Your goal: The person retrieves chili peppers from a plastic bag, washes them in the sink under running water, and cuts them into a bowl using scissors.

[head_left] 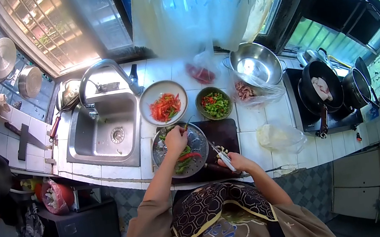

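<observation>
My left hand is closed over a round perforated metal tray, its fingers pinching what looks like a thin green chili pepper. On the tray lie several long green peppers and a red pepper. My right hand is wrapped around the pale handle of a knife, whose blade points up and left beside the tray. Beneath the knife is a dark cutting board with small pale bits on it. Behind it stand a plate of sliced red pepper and a bowl of chopped green and red pepper.
A steel sink with a tall faucet lies to the left. Bagged meat, a steel pot and a clear plastic bag sit to the right. Farther right, a black wok rests on the stove. A cleaver hangs at far left.
</observation>
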Demonstrator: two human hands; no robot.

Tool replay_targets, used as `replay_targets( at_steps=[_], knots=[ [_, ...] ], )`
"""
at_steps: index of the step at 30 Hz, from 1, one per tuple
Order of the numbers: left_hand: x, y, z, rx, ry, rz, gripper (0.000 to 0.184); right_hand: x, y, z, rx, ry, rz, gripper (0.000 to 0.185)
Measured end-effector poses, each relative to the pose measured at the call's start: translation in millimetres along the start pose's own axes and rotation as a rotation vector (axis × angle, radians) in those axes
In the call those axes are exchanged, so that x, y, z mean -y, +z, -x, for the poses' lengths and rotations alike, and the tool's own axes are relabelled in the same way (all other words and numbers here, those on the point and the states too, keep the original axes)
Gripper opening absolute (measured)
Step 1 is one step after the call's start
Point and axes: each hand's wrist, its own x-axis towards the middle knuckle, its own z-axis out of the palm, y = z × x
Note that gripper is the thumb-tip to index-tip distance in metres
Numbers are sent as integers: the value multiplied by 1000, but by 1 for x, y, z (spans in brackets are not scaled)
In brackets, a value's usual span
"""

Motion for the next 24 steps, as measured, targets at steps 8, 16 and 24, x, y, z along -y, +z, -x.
replay_targets(
  at_steps=[8, 16, 24],
  knots=[
    [26, -30, 28, 226, 82, 283, 25, 50, 6, -13, 211, -229, 0, 48],
    [61, -50, 63, 165, -102, 297, 21, 63, 44, -51, 486, -398, -26, 40],
    [96, -35, 75, 158, -271, 247, 20, 79, 60, -56, 623, 123, 200, 58]
  ],
)
